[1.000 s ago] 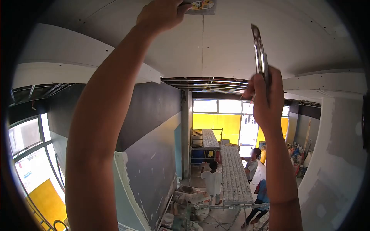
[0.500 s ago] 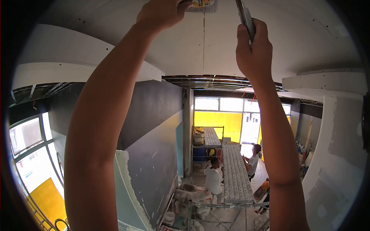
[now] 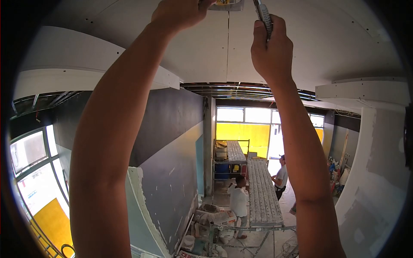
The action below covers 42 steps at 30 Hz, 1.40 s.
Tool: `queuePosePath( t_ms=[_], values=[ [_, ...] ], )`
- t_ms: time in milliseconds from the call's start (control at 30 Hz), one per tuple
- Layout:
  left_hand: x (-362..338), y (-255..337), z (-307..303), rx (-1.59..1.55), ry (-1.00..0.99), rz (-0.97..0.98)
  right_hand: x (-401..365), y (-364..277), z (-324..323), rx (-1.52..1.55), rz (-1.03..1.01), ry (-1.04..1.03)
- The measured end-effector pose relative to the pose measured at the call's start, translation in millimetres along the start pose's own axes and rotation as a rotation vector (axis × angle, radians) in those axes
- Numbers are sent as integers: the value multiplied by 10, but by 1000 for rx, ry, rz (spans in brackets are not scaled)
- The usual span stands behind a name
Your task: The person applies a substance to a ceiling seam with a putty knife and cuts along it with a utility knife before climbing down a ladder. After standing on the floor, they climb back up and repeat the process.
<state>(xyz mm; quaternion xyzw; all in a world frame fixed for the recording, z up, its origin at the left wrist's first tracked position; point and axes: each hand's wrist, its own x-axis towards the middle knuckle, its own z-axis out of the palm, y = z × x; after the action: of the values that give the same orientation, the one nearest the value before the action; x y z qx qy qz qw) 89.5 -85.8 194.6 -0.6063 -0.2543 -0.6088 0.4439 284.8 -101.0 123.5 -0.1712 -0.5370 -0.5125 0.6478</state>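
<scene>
Both my arms are raised to the white plasterboard ceiling [image 3: 198,47]. My left hand [image 3: 178,13] grips a roll of joint tape [image 3: 226,4] with a yellow label, pressed against the ceiling at the top edge of view. My right hand [image 3: 271,51] is closed around a narrow metal blade tool [image 3: 263,15], its tip up at the ceiling seam [image 3: 227,47] beside the roll. The dark seam runs between two boards, straight away from me.
Far below stands a scaffold [image 3: 260,193] with long metal planks. Two people [image 3: 238,202] are on the floor beside it. Bags and debris [image 3: 211,223] lie at its foot. Grey wall on the left, yellow-lit windows [image 3: 243,133] at the back, a bulkhead [image 3: 361,90] on the right.
My right hand has risen and moved left, bringing the blade tool up to the ceiling seam beside the tape roll. My left hand has stayed in place. The people below have shifted.
</scene>
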Motion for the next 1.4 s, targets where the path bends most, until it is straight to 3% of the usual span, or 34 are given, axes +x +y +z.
queuePosePath(
  t_ms=[433,933,1000,1200,1333,1400],
  values=[
    [5,-12,1,-26,-3,18,-42,47,115,-16,-30,8],
    [2,-89,156,-30,92,64,-100,114,417,-191,-52,60],
    [22,-120,202,18,178,96,-90,212,487,-163,-59,94],
    [17,-40,142,-28,126,53,-364,472,624,-130,113,-53],
    [2,-55,132,-17,123,109,-381,505,654,-68,137,-81],
    [-46,-4,94,-7,73,31,-393,575,692,-88,67,-40]
  ],
)
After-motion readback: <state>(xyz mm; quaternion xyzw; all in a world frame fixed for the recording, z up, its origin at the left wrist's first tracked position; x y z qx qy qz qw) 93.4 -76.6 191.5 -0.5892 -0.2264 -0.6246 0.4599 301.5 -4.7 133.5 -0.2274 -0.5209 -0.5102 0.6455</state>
